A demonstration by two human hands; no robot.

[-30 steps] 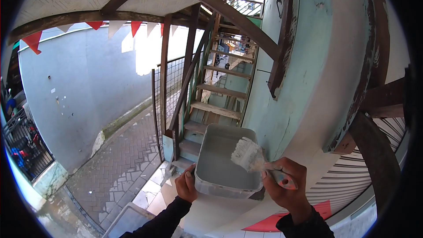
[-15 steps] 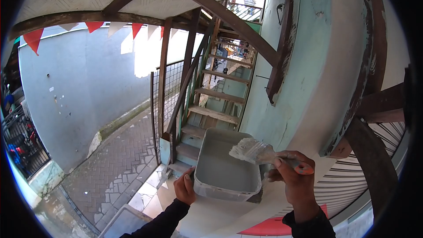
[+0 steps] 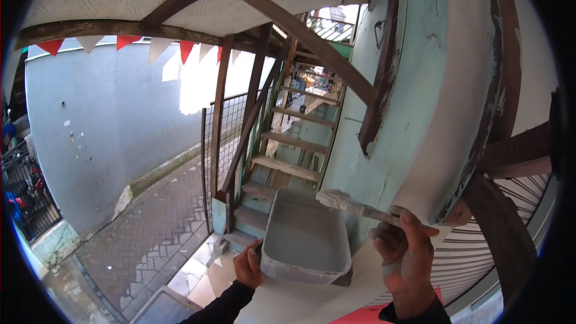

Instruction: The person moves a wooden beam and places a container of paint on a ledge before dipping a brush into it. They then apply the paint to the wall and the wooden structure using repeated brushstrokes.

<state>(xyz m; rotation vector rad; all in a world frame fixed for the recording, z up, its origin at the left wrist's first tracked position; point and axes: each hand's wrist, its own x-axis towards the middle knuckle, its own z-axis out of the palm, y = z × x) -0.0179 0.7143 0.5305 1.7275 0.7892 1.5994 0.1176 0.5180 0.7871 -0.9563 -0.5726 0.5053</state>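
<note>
A clear plastic tub (image 3: pixel 300 272) holds grey paint (image 3: pixel 307 228). My left hand (image 3: pixel 248 266) grips the tub's left side, with the fingers partly hidden behind its wall. Above and right of the tub, my right hand (image 3: pixel 409 261) holds a paintbrush (image 3: pixel 354 205) by its handle, between thumb and fingers. The brush lies almost level and edge-on, its paint-coated bristles pointing left over the tub's far right corner. Its handle shows some orange at the end. Beyond the brush rises the pale green and whitish wall (image 3: pixel 396 144).
Wooden stairs (image 3: pixel 287 168) climb behind the tub, beside a dark railing. A brown diagonal beam (image 3: pixel 300 30) crosses overhead, and a bracket (image 3: pixel 375 120) juts from the wall. At left, a paved alley (image 3: pixel 150 234) runs along a grey-blue wall (image 3: pixel 120 126). Red and white pennants hang above.
My right hand has turned palm-up, rolling the paintbrush from flat-on to edge-on. The tub sits slightly lower and further left in view. My left hand keeps its grip on it.
</note>
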